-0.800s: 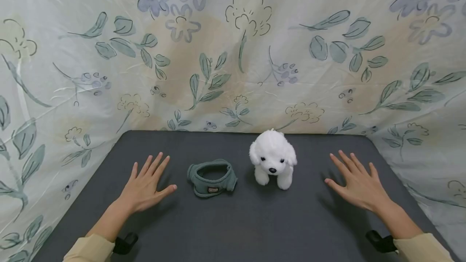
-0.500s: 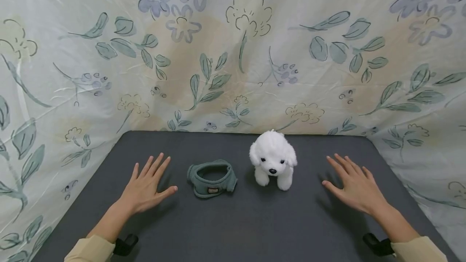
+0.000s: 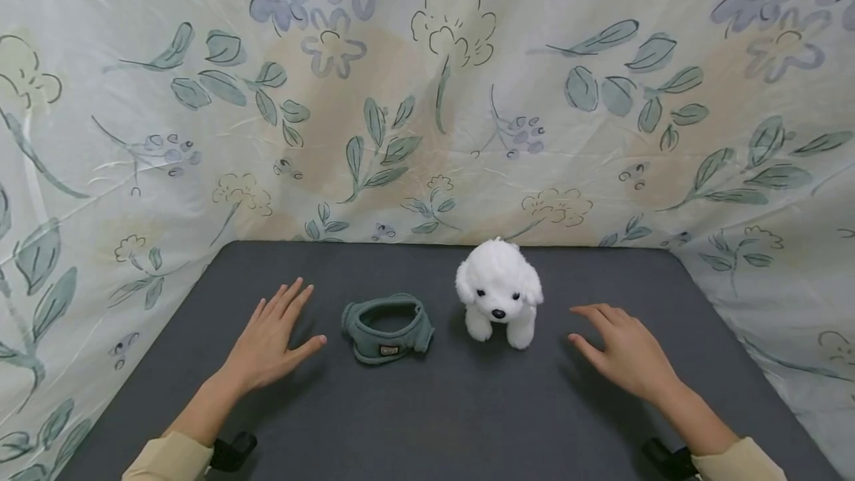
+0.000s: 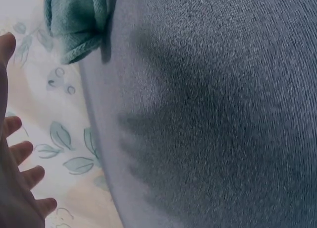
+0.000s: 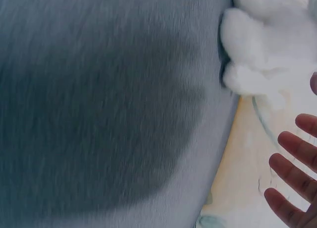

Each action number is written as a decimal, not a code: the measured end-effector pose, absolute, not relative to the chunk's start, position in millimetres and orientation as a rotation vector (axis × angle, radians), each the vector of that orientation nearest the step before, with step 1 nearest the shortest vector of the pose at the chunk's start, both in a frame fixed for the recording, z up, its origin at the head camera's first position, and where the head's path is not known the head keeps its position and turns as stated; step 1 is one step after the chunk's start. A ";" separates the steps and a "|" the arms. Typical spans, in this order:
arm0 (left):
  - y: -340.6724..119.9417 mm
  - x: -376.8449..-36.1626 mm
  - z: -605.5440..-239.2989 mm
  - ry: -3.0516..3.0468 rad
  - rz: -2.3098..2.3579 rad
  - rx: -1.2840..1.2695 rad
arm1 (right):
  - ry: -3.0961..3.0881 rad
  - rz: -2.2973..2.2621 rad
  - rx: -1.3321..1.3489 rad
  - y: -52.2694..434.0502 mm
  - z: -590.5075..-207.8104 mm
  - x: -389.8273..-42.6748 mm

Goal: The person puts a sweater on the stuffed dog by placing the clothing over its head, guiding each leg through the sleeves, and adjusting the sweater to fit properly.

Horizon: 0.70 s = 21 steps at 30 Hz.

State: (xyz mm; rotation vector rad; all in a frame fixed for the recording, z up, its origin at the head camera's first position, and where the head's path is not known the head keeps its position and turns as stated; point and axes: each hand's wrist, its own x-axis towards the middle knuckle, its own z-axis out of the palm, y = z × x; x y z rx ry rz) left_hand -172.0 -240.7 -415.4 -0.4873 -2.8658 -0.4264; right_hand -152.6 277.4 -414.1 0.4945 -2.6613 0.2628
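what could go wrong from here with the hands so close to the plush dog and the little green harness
1. The plush dog sits upright on small feet. The right hand is open beside it, and a sideways brush could tip it over.
2. The green harness lies as a soft loop close to the left hand. A one-sided grab may collapse or twist it.
3. The dog sits near the back edge of the dark table, so a push could shove it into the floral cloth.
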 end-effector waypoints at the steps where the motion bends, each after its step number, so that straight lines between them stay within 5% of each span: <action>1: -240.2 -172.4 -415.6 -2.850 -0.456 -0.493 | -2.652 0.263 0.507 273.8 -415.3 -152.6; 21: -217.6 -174.1 -431.8 -2.710 -0.790 -0.654 | -2.537 0.414 0.776 194.1 -439.1 -154.1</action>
